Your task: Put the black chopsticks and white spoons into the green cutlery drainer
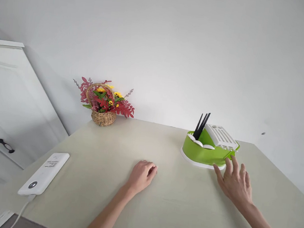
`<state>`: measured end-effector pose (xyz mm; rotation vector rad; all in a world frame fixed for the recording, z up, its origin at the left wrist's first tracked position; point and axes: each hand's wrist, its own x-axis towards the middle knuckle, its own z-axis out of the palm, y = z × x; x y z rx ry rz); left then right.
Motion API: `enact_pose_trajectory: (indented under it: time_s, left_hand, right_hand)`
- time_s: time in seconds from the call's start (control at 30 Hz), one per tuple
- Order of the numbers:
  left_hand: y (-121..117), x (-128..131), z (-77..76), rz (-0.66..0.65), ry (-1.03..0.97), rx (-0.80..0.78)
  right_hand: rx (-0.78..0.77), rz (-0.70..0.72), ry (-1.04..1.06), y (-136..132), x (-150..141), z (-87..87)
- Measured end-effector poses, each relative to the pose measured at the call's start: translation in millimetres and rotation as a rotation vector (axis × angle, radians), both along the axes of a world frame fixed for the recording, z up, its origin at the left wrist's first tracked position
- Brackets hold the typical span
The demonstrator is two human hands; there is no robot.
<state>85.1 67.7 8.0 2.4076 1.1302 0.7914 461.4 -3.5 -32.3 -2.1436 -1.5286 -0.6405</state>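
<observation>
Resting loosely curled, the left hand (141, 175) appears empty, while the splayed, empty right hand (236, 180), seemingly at the reaching step, must close to grip the green holder (202, 153).

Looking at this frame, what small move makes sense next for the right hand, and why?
Probably closing the fingers of the right hand on the nearest end of the green holder: they are spread right by it, though whether they touch is unclear, while the left hand is loosely curled, well apart from it.
</observation>
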Motion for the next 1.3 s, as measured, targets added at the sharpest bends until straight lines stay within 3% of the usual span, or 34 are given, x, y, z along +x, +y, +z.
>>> enact_pose_trajectory:
  time_s: [0.3,0.5,0.6,0.7,0.8,0.9,1.03,1.2,1.3]
  left_hand:
    - [-0.3,-0.7,-1.8,0.008,0.014,-0.003]
    - [-0.2,-1.0,-0.7,0.011,0.019,0.014]
    - [-0.2,-0.5,0.7,0.015,0.024,0.015]
    - [-0.6,0.2,2.3,0.022,0.025,0.009]
    - [-1.1,1.1,3.8,0.025,0.031,0.001]
    - [-1.4,1.8,4.9,0.021,0.035,-0.002]
    - [-1.9,2.7,5.6,0.018,0.052,0.012]
    - [-2.7,3.8,5.8,0.013,0.076,0.023]
    - [-3.0,4.4,5.6,0.01,0.082,0.017]
  right_hand:
    - [-0.03,-0.014,0.167,-1.8,67.4,-5.8]
    - [-0.111,-0.078,0.301,-4.4,87.3,8.2]
    - [-0.091,-0.131,0.418,-10.6,68.7,12.4]
    - [-0.058,-0.133,0.542,-23.0,33.9,4.0]
    - [-0.085,-0.014,0.576,-34.4,-2.3,-11.8]
    - [-0.206,0.192,0.473,-36.4,-31.1,-22.9]
    - [-0.31,0.414,0.332,-22.4,-57.5,-22.0]
    - [-0.299,0.45,0.34,4.8,-72.6,-13.2]
    - [-0.213,0.43,0.442,13.2,-70.2,-10.7]
